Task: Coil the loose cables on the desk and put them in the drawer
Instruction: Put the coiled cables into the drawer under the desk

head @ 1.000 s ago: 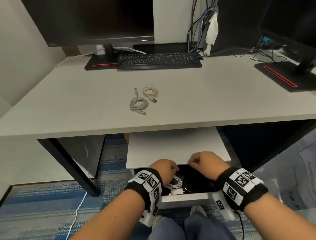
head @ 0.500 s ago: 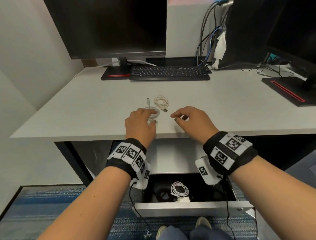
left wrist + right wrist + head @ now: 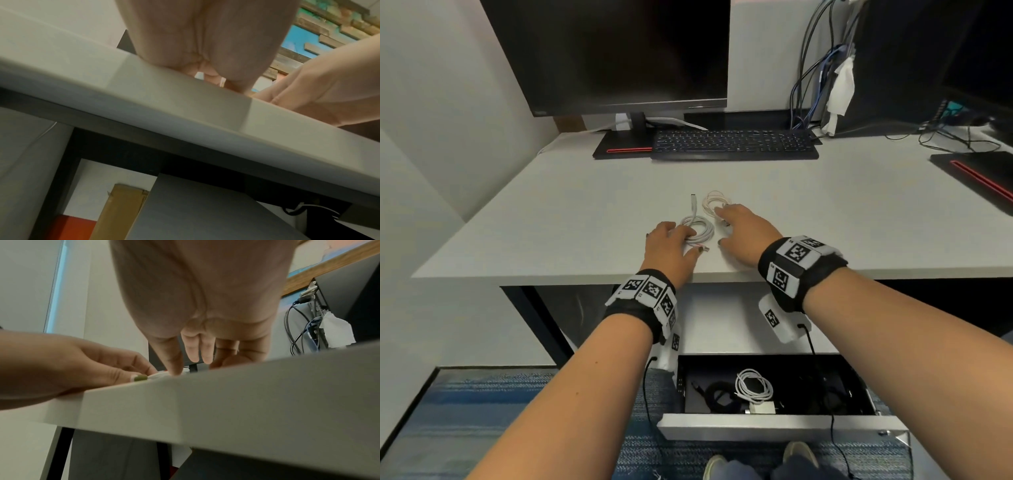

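**Visitor:** Both hands have reached further onto the desk (image 3: 551, 219) than half a second ago, haven't they?

**Onlooker:** Yes. They hovered short of the cables then; now each one is on a coil. The left hand (image 3: 669, 245) lies over the near side of the grey-white coil (image 3: 697, 231), fingers loosely bent on the loops and thumb beside its loose plug, though I can't tell if it has really pinched anything. The right hand (image 3: 744, 228) is spread, fingertips touching the cream coil (image 3: 714, 202).

**Visitor:** Where do the coils sit?

**Onlooker:** Side by side, close to the desk's front edge, roughly mid-width. Below that edge the drawer (image 3: 774, 426) stands open, with a white coil (image 3: 753, 385) and a black cable (image 3: 717, 395) already inside.

**Visitor:** How will they handle?

**Onlooker:** My guess: very light, soft and springy. Nothing binds the loops, so they could fan apart when lifted. Best to pinch across the whole bundle of turns, trapping the loose plug end, not to take it by one strand.
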Available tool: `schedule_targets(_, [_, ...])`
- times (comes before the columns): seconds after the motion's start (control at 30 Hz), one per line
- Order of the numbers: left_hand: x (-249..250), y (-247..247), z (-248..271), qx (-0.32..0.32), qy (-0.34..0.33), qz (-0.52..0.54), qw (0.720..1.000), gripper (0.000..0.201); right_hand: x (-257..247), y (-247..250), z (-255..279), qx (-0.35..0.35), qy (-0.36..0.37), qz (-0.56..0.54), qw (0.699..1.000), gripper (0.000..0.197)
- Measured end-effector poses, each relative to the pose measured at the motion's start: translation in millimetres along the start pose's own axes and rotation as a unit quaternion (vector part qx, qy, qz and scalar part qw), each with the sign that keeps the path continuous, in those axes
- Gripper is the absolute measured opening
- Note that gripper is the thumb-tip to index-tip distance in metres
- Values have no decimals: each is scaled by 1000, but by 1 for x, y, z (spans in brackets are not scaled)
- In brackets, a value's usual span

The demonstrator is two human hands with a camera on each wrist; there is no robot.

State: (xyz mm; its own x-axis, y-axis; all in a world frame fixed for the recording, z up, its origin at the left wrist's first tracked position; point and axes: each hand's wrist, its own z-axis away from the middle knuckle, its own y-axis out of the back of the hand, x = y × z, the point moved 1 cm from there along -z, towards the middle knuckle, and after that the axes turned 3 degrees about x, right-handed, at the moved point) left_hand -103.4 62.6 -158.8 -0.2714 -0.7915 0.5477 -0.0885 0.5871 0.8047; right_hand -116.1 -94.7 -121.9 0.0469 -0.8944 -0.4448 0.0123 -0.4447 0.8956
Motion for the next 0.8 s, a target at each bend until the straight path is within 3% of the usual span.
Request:
schedule_targets(0.47, [-7,2,-2,-5,-15,34,999,33,5,-9,-37,-75,-7,80,994,65])
schedule_targets(0.6, [-6,2,-2,-8,-12,41,999,33,5,-8,-35,-36,-14,67,997,60])
schedule_targets(0.73, [-5,2,-1,-13,-26,12,1000,32,12,-6,-23,22,-13,75,997,27])
schedule_targets(0.8, [-4,2,-1,-11,-28,8,1000,30,19,-6,-14,33,-7,80,996,27])
